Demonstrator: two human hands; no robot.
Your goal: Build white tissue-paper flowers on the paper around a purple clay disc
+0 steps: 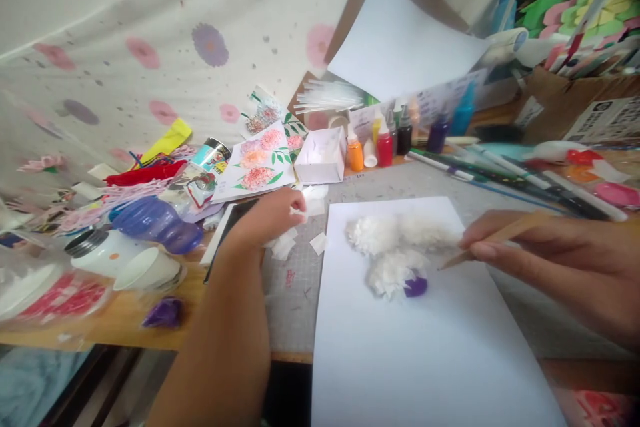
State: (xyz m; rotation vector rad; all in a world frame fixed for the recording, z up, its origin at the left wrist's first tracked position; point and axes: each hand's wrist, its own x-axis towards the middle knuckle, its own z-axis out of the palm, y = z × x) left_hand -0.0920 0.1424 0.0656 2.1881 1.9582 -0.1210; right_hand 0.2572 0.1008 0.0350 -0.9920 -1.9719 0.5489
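A white sheet of paper [390, 347] lies before me, carrying several fluffy white paper clusters [395, 271] and a purple patch [416, 287] at the edge of the lowest one. My right hand [550, 267] grips a thin wooden pencil [457, 258], its tip pointing at the sheet just right of the clusters. Left of the sheet, my left hand [275, 213] is closed over a scatter of small white paper squares [284, 245]. A white bit of paper shows at its fingertips; the other fingers are partly hidden. One loose square [318, 243] lies between that hand and the sheet.
Behind the sheet stand paint bottles [385, 147], a white box [320, 157] and a floral picture [257, 163]. Brushes and pens [500, 180] lie at the right, near a cardboard box [565, 100]. Leftward are a paper cup [147, 270], a white jar [107, 253] and a purple packet [163, 312].
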